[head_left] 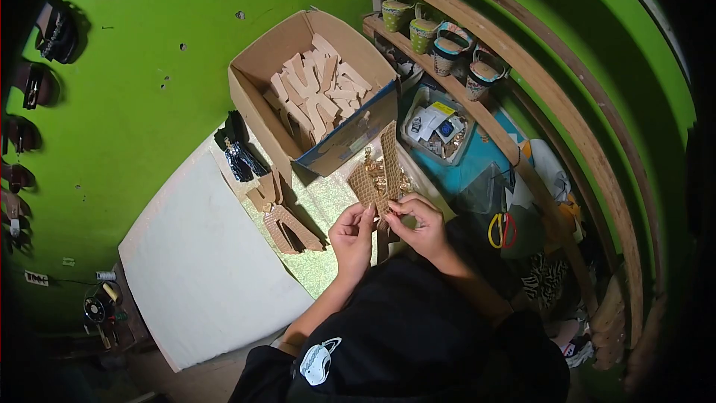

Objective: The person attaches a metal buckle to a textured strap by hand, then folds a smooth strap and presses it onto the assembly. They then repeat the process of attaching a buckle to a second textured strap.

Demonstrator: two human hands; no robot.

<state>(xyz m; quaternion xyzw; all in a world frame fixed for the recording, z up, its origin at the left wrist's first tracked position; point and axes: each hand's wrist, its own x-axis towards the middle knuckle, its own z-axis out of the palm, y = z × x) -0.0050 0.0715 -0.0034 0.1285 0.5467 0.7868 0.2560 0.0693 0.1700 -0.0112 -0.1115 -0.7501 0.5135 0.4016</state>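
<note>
A tan sandal strap (390, 151) with a woven, scale-like texture is raised in front of my body. My left hand (353, 237) has its thumb and fingers closed at the strap's left lower edge. On the other side, my right hand (419, 225) pinches the strap near its middle; whatever small part lies between those fingertips is hidden. Just behind the strap lies a pile of gold-coloured ornaments (403, 181), partly covered by it. To the left of my hands, a stack of similar brown straps (287, 227) rests on the glittery sheet (323, 198).
Beyond my hands stands a cardboard box (257, 108) of pale Y-shaped pieces. Black straps (239, 155) lie left of it. Right are a plastic tub (466, 142), scissors (502, 230) and a wooden rack (522, 153) with small baskets. A white board (216, 254) lies left.
</note>
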